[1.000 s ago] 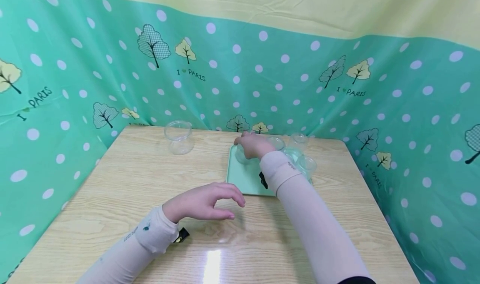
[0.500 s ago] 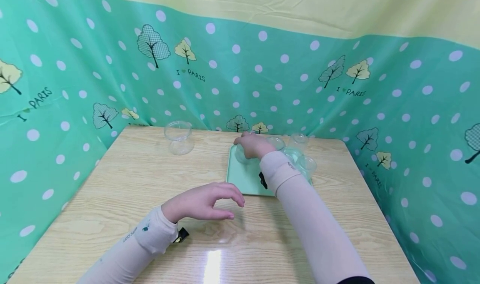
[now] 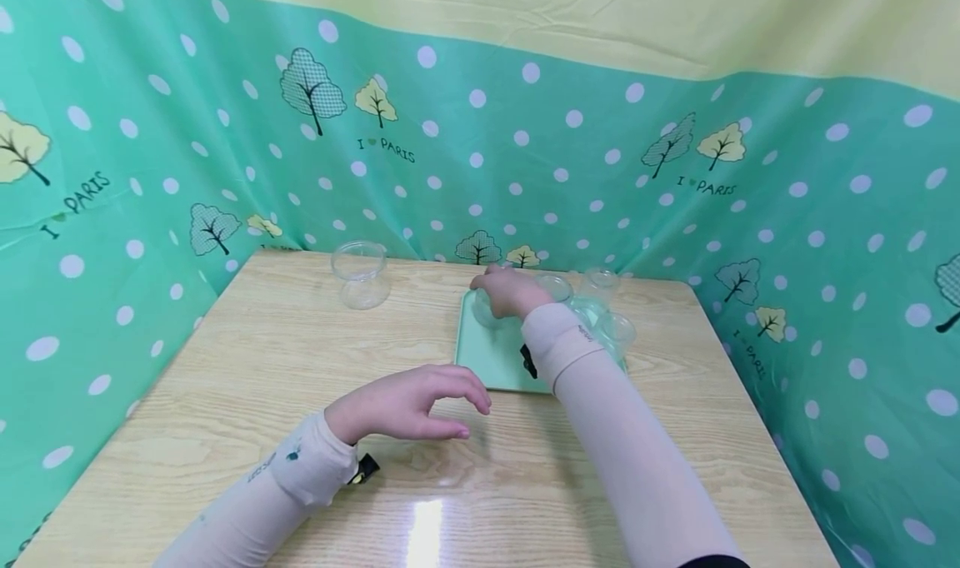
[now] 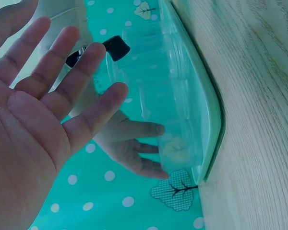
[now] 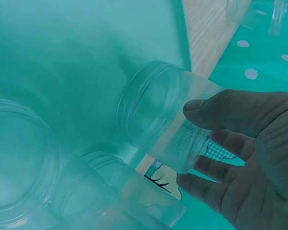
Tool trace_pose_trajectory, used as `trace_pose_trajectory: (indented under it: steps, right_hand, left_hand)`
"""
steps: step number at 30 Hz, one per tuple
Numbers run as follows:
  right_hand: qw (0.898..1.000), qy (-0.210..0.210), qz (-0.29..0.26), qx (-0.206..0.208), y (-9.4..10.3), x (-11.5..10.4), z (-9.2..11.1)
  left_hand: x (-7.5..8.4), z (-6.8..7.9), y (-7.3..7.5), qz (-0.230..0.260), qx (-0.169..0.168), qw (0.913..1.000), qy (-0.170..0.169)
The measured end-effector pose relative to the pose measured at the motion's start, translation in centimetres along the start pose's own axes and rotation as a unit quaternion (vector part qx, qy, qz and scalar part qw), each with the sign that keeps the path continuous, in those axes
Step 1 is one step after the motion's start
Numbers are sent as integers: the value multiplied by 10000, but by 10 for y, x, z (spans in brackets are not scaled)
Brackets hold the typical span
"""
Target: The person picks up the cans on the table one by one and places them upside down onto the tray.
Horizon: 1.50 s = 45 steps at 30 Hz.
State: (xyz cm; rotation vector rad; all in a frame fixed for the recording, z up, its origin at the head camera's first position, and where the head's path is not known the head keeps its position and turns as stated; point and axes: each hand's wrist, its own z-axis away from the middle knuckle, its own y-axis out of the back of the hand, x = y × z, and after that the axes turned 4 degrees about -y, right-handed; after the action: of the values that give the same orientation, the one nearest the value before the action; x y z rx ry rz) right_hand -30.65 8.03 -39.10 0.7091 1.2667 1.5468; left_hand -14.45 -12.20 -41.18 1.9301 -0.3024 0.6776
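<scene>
My right hand (image 3: 508, 291) reaches over the back left part of a pale green tray (image 3: 487, 361). Between its thumb and fingers it holds a clear plastic jar (image 5: 156, 117), whose wide rim faces the tray. In the head view the hand covers much of this jar. My left hand (image 3: 411, 401) hovers over the table in front of the tray, fingers loosely bent and apart, holding nothing. Its bare palm (image 4: 26, 129) fills the left side of the left wrist view. Beside the held jar, more clear jars (image 5: 19, 163) are grouped on the tray's right half.
Away to the left, at the back of the wooden table (image 3: 247, 368), a clear wide-rimmed container (image 3: 361, 291) stands alone. Another clear jar (image 3: 617, 330) is at the tray's right side. A green dotted cloth (image 3: 420, 168) hangs along the back and both sides.
</scene>
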Motion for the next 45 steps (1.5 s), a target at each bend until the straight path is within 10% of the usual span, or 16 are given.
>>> trace_pose_trajectory:
  steps: [45]
  right_hand:
    - [9995,1,-216,-242,9,-1,2]
  left_hand:
    - [2,1,2,-78,-36,10000,-50]
